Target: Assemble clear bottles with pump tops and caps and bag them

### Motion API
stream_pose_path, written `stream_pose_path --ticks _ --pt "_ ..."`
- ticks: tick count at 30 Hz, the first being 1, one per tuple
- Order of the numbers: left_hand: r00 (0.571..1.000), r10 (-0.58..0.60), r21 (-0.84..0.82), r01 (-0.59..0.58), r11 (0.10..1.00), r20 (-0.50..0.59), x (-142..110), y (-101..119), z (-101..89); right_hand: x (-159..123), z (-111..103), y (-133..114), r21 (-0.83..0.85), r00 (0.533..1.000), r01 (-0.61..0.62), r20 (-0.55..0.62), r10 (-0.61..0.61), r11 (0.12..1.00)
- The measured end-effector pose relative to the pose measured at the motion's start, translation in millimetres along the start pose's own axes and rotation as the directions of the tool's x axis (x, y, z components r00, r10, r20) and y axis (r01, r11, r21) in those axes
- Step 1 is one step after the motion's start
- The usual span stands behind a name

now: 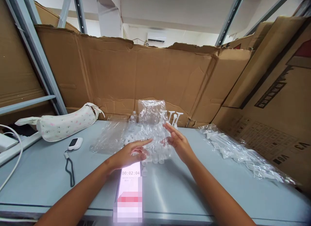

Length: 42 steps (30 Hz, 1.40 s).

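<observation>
1. Phone with a glowing pale screen (129,184), nearest me: pixel blocks hide its lower part; the timer reads 00:02:04.
2. My left hand (132,153) is just beyond its top, index finger stretched, thumb apart, other fingers partly curled; my right hand (179,143) has its fingers spread. I see nothing gripped, and cannot tell whether either touches plastic.
3. Between and beyond them lies the crinkled clear plastic bag (154,130) with small translucent round pieces; glare and my fingers blur which are inside.
4. To the right, a long clear plastic bag (243,153) contains white plastic parts, shapes hard to make out.
5. Left of centre, a flat clear plastic bag (109,138); its contents I can't make out.
6. Farther back stand small clear bottles (132,122) and white pump tops (178,117), their lower parts partly hidden, before a brown cardboard wall (145,70).
</observation>
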State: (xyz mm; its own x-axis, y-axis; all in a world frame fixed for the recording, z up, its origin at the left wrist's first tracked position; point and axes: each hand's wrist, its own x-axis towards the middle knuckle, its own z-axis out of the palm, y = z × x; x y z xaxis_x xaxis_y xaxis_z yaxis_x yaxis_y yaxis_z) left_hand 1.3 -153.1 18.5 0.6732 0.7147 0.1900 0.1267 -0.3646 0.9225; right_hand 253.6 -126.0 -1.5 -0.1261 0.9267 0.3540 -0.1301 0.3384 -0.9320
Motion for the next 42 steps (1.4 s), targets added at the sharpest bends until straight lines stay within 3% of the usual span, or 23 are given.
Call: stream_pose_path --ticks 2,4,9,15,18,21,23,25,28,30,33,37,40,42 --pt "0.998 0.038 -0.013 -0.039 0.999 -0.05 -0.1 -0.8 -2.4 -2.3 1.6 -4.1 0.052 0.988 0.008 0.153 -0.016 0.999" --pt "0.992 0.031 -0.005 -0.031 0.999 -0.124 0.7 -2.3 -3.2 -4.6 4.8 -7.0 0.046 0.972 0.022 0.234 -0.032 0.999" --pt "0.932 -0.046 0.046 0.067 0.997 -0.359 6.2 -3.3 4.7 -6.1 14.1 -4.2 -0.113 0.995 0.002 0.098 0.009 0.994" --pt "0.921 0.003 0.066 0.025 0.998 -0.39 4.7 3.1 6.4 -4.4 16.8 3.3 -0.088 0.998 0.025 0.056 -0.02 0.996" --pt "0.883 0.085 0.07 -0.059 0.996 -0.461 2.0 6.8 -4.9 -4.7 12.3 3.0 -0.187 0.998 0.042 0.054 -0.033 0.982" --pt "0.773 0.123 0.069 -0.103 0.992 -0.622 -0.4 9.0 -26.7 -3.1 6.2 4.9 -0.429 0.985 0.165 0.116 -0.128 0.888" --pt "0.655 0.092 0.097 -0.029 0.995 -0.75 -3.8 9.2 -45.2 -0.5 4.3 8.0 -0.633 0.952 0.303 0.226 -0.205 0.712" --pt "0.525 0.018 0.115 0.152 0.982 -0.851 -9.9 8.3 -63.7 3.0 6.3 11.7 -0.765 0.906 0.424 0.359 -0.225 0.486" --pt "0.419 0.022 0.268 0.54 0.798 -0.908 -21.8 5.7 -84.9 8.7 16.4 17.1 -0.828 0.859 0.512 0.487 -0.157 0.23" --pt "0.427 0.027 0.351 0.703 0.618 -0.904 -28.2 3.1 -92.7 12.8 25.6 20.0 -0.831 0.84 0.543 0.534 -0.096 0.125" --pt "0.481 -0.124 0.4 0.826 0.398 -0.868 -32.0 -2.5 -97.2 18.7 37.9 21.7 -0.816 0.816 0.578 0.578 -0.005 0.026" --pt "0.462 -0.299 0.407 0.884 0.23 -0.835 -29.8 -9.9 -94.7 25.0 46.2 18.7 -0.813 0.814 0.581 0.58 0.037 -0.046" --pt "0.44 -0.22 0.403 0.894 0.196 -0.871 -26.2 -11.1 -87.3 26.1 45.9 13.6 -0.848 0.848 0.528 0.529 -0.019 -0.043" --pt "0.477 -0.047 0.461 0.868 0.186 -0.878 -22.3 -10.5 -79.6 24.2 43.9 8.5 -0.896 0.89 0.444 0.44 -0.12 0.007"
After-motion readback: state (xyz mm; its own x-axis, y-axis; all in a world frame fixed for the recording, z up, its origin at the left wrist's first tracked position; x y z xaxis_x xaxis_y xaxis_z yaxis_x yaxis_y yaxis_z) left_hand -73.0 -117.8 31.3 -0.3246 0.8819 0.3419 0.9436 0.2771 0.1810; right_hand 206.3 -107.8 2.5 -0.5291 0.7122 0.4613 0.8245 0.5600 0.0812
